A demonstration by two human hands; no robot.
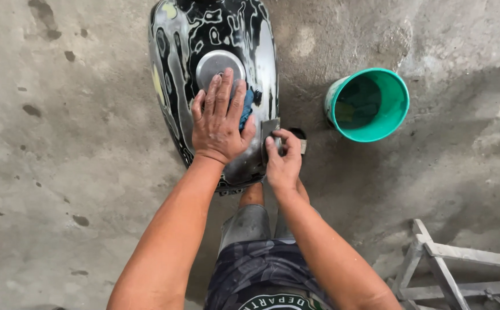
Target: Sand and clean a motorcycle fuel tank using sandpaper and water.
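Observation:
A glossy black motorcycle fuel tank [175, 63] with a round silver filler cap [215, 62] lies on the concrete floor in front of me. My left hand [220, 117] presses flat on the tank just below the cap, over a blue cloth [247, 108] that shows under the fingers. My right hand [283, 161] pinches a small grey sheet of sandpaper [269, 131] against the tank's near right edge. My knees show below the tank, between my arms.
A green plastic bucket [396, 100] with water stands on the floor to the right of the tank. A grey metal frame [451, 261] lies at the lower right. The concrete floor [66, 172] is stained and damp.

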